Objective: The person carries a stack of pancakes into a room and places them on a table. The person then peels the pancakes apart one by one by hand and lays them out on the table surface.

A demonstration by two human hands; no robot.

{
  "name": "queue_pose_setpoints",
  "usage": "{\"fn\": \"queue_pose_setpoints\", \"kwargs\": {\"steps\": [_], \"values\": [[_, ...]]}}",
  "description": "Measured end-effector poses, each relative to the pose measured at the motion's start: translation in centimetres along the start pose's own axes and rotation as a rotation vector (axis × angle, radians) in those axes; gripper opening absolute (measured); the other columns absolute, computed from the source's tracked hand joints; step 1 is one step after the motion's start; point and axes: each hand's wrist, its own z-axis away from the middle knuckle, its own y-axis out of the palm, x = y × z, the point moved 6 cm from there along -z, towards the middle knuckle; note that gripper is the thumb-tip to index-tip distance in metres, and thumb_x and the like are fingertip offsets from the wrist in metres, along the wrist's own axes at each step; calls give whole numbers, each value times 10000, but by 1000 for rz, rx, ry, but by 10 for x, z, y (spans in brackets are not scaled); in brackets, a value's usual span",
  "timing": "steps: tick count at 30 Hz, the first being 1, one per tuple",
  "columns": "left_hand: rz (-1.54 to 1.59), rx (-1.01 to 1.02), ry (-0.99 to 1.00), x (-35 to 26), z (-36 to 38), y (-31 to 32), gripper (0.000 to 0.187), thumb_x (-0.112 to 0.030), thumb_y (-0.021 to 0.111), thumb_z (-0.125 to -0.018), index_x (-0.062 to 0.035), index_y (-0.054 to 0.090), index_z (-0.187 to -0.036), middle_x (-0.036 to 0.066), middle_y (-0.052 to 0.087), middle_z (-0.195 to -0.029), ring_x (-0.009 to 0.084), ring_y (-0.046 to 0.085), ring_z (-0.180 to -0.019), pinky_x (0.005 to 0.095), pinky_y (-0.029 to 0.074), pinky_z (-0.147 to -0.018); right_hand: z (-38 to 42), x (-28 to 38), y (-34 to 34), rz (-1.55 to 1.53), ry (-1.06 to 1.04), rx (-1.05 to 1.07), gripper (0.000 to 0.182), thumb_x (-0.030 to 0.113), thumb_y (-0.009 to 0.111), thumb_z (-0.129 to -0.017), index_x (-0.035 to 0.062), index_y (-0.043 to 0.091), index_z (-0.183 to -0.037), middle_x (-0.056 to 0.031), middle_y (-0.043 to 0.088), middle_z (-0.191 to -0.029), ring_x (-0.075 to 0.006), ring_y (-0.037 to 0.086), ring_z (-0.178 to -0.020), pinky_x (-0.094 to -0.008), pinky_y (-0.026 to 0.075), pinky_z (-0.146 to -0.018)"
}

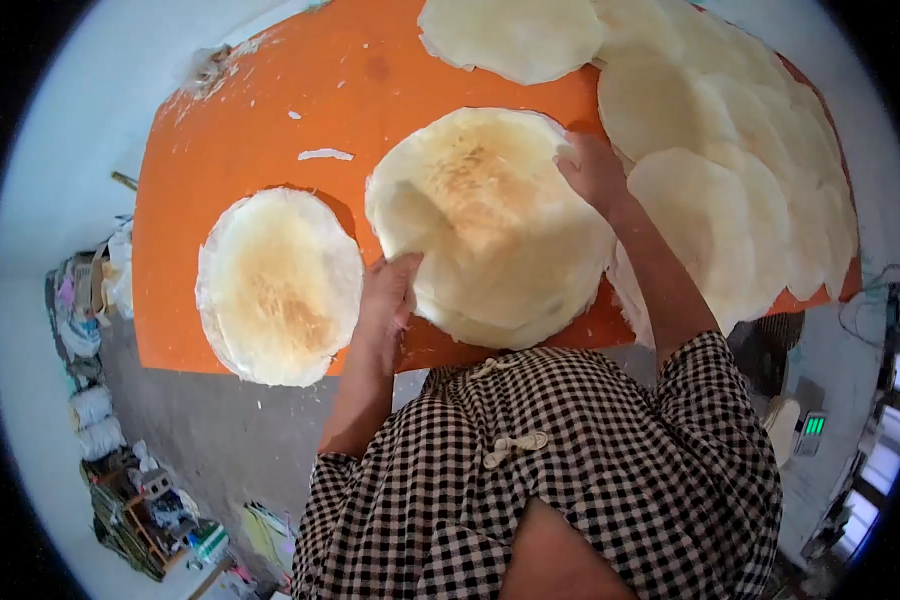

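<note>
A thick stack of thin round pancakes (495, 225), pale with a browned patch on top, lies in front of me on the orange table. My left hand (392, 285) grips its lower left edge, with the thumb over the rim and the other fingers partly hidden. At the upper right edge, my right hand (592, 172) is closed on the same stack, its thumb on the top sheet. To the left lies a smaller pile of pancakes (280, 285), also browned in the middle and ragged at the rim.
Overlapping pale pancakes (695, 215) cover the right side of the orange table (260, 130). Another pancake (510, 38) lies at the far edge. A torn white strip (325, 154) and crumbs are scattered on the left. Bags and clutter (145, 500) stand on the floor at left.
</note>
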Motion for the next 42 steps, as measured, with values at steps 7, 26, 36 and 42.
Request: {"fn": "queue_pose_setpoints", "kwargs": {"steps": [7,26,36,42], "values": [[8,108,146,-82,21,43,232,-53,625,-729,52,578,-930,119,617,-884,187,584,-794,296,475,-732,18,30,25,-299,35,185,437,280,575,-772,15,503,-1112,-164,558,-1071,-279,537,-991,-364,430,-826],[239,331,44,8,22,-11,447,-100,558,-762,-5,411,-1173,103,523,-1107,214,533,-989,330,439,-851,93,173,55,-767,-171,673,697,341,628,-681,-51,389,-1206,-227,477,-1150,-332,474,-1065,-364,375,-904],[253,205,15,8,25,-18,479,-82,538,-769,-38,382,-1220,99,523,-1121,210,519,-1019,342,435,-862,96,177,78,-717,-5,569,417,203,528,-742,-13,494,-1097,-208,583,-882,-340,574,-824,-392,446,-735],[165,113,29,10,13,-14,474,-35,461,-772,-29,369,-1236,111,515,-1137,230,522,-1024,379,425,-892,82,147,98,-947,316,599,260,164,497,-843,-24,545,-1017,-69,607,-822,-160,571,-739,-290,457,-667]]}}
